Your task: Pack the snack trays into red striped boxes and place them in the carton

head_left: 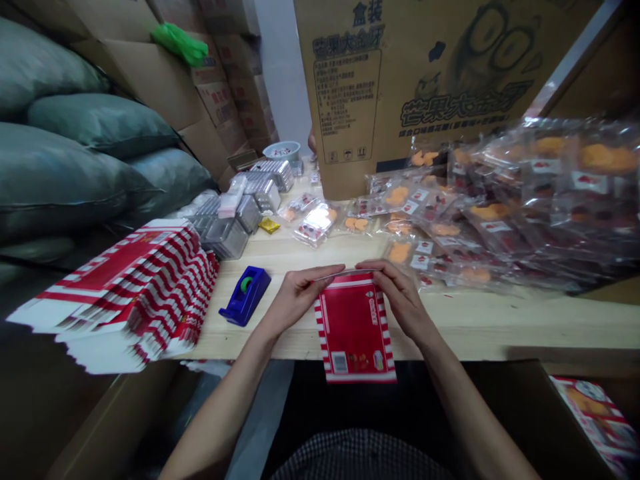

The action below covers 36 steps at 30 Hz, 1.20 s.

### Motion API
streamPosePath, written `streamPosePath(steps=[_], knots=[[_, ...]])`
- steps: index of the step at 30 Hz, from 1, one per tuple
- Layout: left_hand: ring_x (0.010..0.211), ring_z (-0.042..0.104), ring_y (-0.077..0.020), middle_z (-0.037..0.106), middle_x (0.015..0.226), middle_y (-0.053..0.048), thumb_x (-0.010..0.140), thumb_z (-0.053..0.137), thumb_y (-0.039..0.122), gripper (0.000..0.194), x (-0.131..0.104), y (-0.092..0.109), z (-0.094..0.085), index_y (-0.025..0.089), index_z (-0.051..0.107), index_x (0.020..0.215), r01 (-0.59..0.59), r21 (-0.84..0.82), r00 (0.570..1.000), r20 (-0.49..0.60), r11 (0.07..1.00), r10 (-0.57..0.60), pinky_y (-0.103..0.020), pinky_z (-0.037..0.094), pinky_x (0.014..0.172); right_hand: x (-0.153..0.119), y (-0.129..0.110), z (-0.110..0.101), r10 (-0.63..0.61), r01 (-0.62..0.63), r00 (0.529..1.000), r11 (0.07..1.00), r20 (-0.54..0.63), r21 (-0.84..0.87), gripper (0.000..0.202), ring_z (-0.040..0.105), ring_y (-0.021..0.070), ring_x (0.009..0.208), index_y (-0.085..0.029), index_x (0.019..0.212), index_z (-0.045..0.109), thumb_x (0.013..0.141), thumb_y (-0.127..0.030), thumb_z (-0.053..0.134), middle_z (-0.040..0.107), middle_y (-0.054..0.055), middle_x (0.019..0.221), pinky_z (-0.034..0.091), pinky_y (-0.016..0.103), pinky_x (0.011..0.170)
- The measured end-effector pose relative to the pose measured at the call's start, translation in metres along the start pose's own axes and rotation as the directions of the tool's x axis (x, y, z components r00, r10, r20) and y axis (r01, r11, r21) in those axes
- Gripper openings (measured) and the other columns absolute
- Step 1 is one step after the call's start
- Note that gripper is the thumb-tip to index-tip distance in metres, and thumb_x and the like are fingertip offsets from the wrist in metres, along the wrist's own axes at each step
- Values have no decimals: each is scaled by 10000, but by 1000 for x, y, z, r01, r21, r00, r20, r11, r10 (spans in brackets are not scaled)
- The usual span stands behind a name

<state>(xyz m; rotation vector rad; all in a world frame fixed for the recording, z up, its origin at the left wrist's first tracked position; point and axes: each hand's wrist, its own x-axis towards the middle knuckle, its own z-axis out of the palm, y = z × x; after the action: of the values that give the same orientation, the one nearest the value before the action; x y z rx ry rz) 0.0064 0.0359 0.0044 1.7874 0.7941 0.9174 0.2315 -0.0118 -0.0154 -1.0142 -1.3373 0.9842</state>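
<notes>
A red box (353,323) with red-and-white striped sides and a barcode hangs over the table's front edge, held at its upper end by both hands. My left hand (300,293) pinches the upper left corner, thumb below and fingers along the top. On the upper right corner my right hand (397,293) is closed the same way. What lies inside the box is hidden. Left of my left hand stands a blue tape dispenser (246,297) with a green core. Beyond it a stack of folded striped boxes (150,287) leans over the table's left end.
Clear packets with orange pieces (493,213) form a heap on the right. Behind stands a large printed carton (350,100). Clear plastic cases (225,233), a yellow sachet (269,225) and a bowl (281,151) sit at the left back. Grey-green sacks (60,173) are piled far left.
</notes>
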Motion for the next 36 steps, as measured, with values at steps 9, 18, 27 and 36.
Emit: streamPosePath(steps=[9,18,27,36], knots=[[1199,679,-269,717,1266,-92,956,612,349,313,-110,-56,54,254,721,1234,335,-191,940,138,923,-313,-514,506,1066,-105,62,-6,338,-367,913,926,229,95,214,700,251,1109,-299,1074,783,923,-396,666,774,48,1142,523,472,1003],[1090,729,-228,761,1183,-62,978,580,279,286,-97,-57,52,302,712,1230,318,-180,915,316,931,-252,-476,578,963,-100,52,-22,355,-374,888,927,292,11,164,740,221,991,-296,948,810,920,-385,675,799,36,1061,575,435,912],[1100,716,-210,762,1181,-58,987,560,309,275,-80,-64,41,320,715,1214,284,-149,877,441,947,-194,-422,565,957,-84,55,-21,485,-528,813,847,323,59,222,752,211,916,-257,1005,800,828,-390,773,805,50,1012,593,407,837],[1015,726,-207,776,1115,-61,1003,519,347,291,-78,-69,44,284,723,1202,268,-126,879,437,955,-189,-395,570,902,-95,66,-15,525,-556,817,826,237,89,248,735,198,787,-245,974,812,870,-454,725,813,40,898,574,376,773]])
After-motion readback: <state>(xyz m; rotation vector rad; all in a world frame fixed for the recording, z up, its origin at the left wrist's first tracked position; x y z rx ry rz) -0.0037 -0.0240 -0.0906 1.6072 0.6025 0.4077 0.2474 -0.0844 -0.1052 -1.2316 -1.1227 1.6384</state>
